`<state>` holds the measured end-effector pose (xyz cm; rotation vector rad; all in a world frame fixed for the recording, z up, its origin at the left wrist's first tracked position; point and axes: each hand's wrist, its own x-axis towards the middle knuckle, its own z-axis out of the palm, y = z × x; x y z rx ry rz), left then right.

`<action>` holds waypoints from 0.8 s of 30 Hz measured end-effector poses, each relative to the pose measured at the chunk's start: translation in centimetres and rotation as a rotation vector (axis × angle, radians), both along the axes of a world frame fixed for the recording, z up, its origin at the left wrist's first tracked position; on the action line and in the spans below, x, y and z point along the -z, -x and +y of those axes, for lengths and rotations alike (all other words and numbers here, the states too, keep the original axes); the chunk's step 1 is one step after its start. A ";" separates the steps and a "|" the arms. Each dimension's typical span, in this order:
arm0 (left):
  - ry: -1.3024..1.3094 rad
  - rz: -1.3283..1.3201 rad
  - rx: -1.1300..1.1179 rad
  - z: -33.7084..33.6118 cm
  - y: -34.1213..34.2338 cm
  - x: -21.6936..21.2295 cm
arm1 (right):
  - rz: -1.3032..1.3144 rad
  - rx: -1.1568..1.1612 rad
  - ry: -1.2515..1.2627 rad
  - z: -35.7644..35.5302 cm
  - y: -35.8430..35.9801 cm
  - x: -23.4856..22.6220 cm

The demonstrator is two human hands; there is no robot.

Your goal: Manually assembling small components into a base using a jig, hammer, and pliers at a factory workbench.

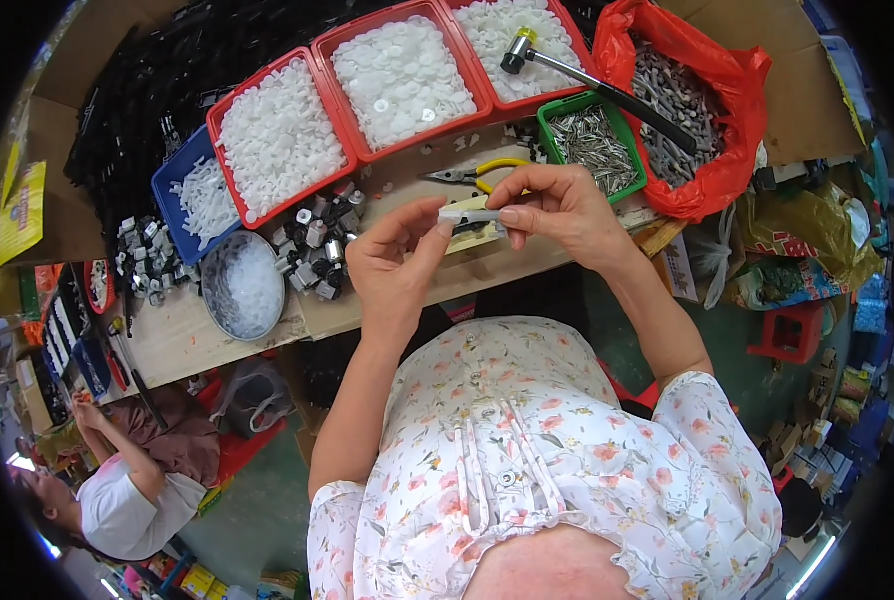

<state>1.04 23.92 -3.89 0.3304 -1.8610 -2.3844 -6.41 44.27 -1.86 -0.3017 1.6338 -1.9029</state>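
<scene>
In front of my chest, above the table's near edge, both hands hold one slim white-and-grey part. My left hand pinches its white end between thumb and fingers. The grey end is gripped by my right hand, thumb on the near side. Fingers hide much of the part, and its exact kind cannot be made out. Just beyond lie yellow-handled pliers. A pale yellow block shows partly beneath my hands.
Red trays of small white parts line the back. A green tray holds metal pins, beside a red bag. A mallet lies across them. A blue tray and metal bowl stand left. Another person sits lower left.
</scene>
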 end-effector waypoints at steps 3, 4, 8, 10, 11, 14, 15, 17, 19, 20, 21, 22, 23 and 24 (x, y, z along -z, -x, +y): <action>0.189 0.129 0.040 -0.6 0.4 -0.1 | -0.033 -0.024 -0.005 0.5 0.5 0.1; 0.192 0.126 0.045 -0.9 0.5 -0.2 | -0.035 -0.020 -0.001 0.6 0.6 0.2; 0.710 0.407 0.166 -1.7 0.8 -0.6 | -0.098 -0.037 0.048 0.8 0.9 0.7; 0.888 0.551 0.152 -2.1 0.9 -0.3 | -0.121 -0.040 0.064 0.9 1.0 0.8; 1.009 0.628 0.159 -2.4 0.9 -0.2 | -0.116 -0.052 0.054 0.9 1.0 0.8; 1.116 0.674 0.173 -2.4 0.9 -0.4 | -0.092 -0.062 0.043 0.7 0.9 0.8; 1.101 0.642 0.179 -2.3 0.9 -0.5 | -0.071 -0.057 0.040 0.7 0.9 0.8; 1.072 0.606 0.182 -2.2 0.8 -0.1 | -0.030 -0.070 0.014 0.4 0.7 0.7; 1.043 0.570 0.183 -2.2 0.7 0.1 | 0.012 -0.084 -0.013 0.2 0.4 0.6; 0.990 0.506 0.169 -2.1 0.7 0.1 | 0.086 -0.079 -0.058 0.2 0.1 0.5; 0.937 0.442 0.154 -2.1 0.6 0.1 | 0.160 -0.077 -0.103 0.1 0.0 0.5; 0.935 0.441 0.150 -2.2 0.6 0.1 | 0.160 -0.081 -0.105 0.0 -0.1 0.0; 0.925 0.436 0.139 -2.2 0.8 0.1 | 0.361 -0.106 -0.252 0.1 -0.1 -0.8; 0.915 0.432 0.129 -2.3 0.8 0.1 | 0.562 -0.128 -0.398 0.1 0.0 -1.3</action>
